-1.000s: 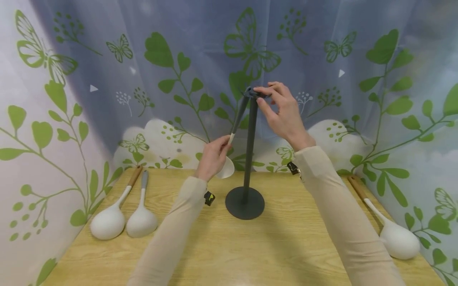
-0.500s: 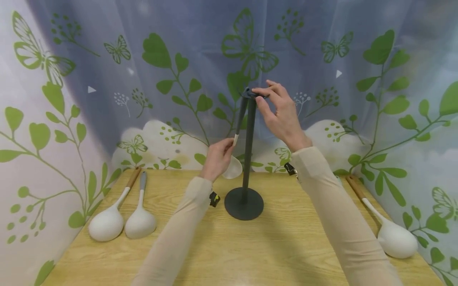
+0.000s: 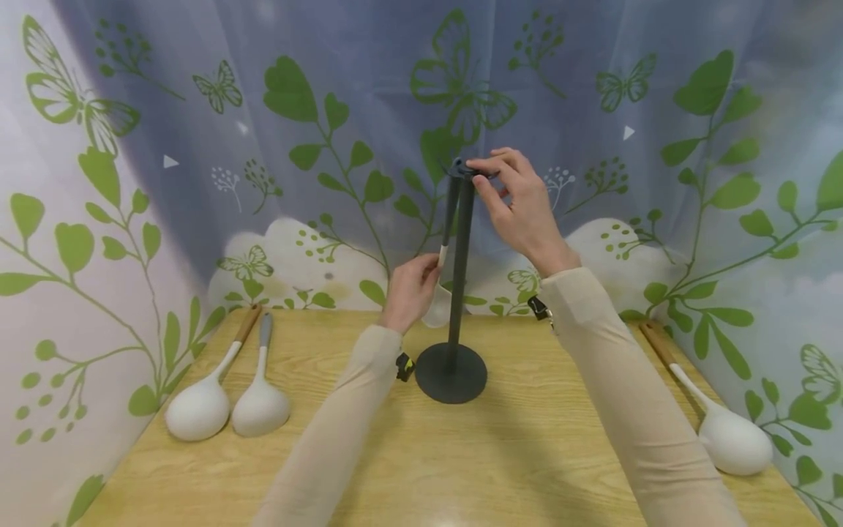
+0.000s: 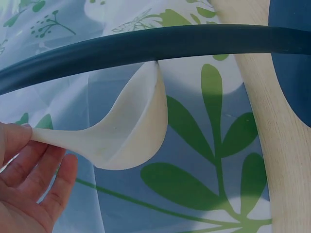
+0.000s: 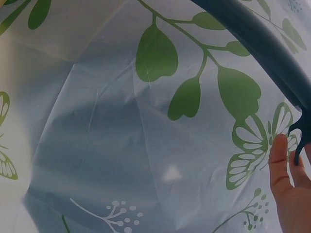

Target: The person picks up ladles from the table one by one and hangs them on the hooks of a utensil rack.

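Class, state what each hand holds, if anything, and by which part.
The left hand pinches a ladle by its white neck, below the dark handle; the right hand holds the stand by its hooked top.

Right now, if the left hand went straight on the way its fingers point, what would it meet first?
Probably the dark stand's upright pole: the left hand, pinching a ladle by its white neck, points toward it. Depth is hard to judge.

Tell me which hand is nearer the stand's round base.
Left. The left hand is above and left of the round base; the right hand is higher, at the stand's top.
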`<state>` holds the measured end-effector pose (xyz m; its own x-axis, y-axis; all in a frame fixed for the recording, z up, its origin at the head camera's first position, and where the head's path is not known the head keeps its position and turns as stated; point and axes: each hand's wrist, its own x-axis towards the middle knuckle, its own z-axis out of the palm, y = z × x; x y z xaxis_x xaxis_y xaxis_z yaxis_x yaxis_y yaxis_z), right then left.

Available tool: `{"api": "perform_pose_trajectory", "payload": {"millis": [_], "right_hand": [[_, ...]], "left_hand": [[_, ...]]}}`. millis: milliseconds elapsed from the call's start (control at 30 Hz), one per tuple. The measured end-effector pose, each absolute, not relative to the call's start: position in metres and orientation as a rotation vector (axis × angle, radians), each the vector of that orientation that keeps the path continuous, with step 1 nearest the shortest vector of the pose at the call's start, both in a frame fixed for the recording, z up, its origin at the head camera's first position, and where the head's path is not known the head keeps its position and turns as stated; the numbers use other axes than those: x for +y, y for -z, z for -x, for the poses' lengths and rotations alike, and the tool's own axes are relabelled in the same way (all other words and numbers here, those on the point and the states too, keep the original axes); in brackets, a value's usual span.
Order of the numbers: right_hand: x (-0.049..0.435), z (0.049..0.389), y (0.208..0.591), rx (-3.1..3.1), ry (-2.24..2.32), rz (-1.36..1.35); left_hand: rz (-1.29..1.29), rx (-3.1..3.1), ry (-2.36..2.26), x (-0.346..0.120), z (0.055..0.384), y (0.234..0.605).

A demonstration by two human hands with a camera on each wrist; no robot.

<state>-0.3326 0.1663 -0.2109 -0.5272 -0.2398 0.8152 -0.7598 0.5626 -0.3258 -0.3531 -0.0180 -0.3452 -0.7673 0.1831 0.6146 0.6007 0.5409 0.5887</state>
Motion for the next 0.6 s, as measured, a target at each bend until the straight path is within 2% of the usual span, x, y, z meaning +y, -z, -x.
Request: {"api": "perform_pose_trajectory", "payload": {"millis": [600], "right_hand": [[0.173, 0.332, 0.206, -2.107, -0.862, -0.805]], "left_hand": [[0.646, -2.259, 1.152, -0.023, 0.349, 0.359]]}}
